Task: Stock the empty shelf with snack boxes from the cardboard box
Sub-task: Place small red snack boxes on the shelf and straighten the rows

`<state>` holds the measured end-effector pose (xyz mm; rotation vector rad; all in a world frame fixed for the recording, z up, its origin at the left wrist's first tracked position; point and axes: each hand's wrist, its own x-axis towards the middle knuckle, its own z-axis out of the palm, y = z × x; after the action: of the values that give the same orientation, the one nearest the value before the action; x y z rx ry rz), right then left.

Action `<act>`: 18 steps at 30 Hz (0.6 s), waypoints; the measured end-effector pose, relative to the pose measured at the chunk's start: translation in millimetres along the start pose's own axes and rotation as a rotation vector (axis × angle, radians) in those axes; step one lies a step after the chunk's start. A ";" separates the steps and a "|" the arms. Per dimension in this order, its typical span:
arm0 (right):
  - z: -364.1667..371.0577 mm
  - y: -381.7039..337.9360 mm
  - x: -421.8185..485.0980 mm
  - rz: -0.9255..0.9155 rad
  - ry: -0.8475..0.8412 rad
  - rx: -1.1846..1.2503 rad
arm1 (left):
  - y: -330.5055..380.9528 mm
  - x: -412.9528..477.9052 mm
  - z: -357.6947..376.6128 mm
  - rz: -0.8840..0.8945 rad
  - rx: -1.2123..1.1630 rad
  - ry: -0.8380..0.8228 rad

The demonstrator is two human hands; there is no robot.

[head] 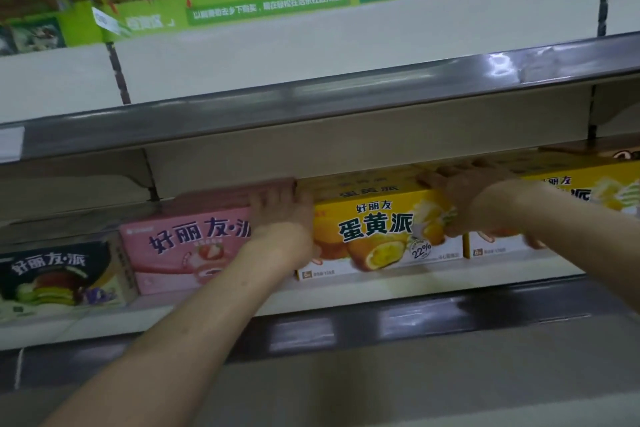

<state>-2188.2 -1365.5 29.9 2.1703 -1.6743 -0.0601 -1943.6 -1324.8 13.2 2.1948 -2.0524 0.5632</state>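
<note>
Placement of yellow egg-yolk pie box (377, 229), clasped endwise by left hand (282, 215) and right hand (464, 198), close-pressed fingers (277, 191) curled over its top; a push beyond the fingertips, then release, is judged next.

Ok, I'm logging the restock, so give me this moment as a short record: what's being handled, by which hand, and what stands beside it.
item handled: yellow box, front outward, on the shelf
left hand: holds its left end, against the pink box
right hand: holds its right end, fingers over the top
to the left: pink box, then dark box
to the right: second yellow box
above: upper shelf, close over the boxes
</note>
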 end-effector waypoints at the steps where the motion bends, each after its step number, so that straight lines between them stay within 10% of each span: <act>1: 0.4 0.7 -2.8 -0.002 0.030 -0.004 | 4.3 -6.4 5.6 0.010 -0.019 0.101; 7: 19.9 -7.4 -32.8 -0.228 0.534 0.135 | 27.6 -41.7 37.6 -0.016 -0.356 0.383; 18: 32.4 -2.9 -25.9 -0.255 0.042 0.391 | 20.6 -33.3 43.0 -0.255 -0.609 0.266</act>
<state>-2201.7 -1349.8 -6.2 2.6431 -1.4713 0.2625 -1955.9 -1308.5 -41.2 1.8515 -1.5140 0.1561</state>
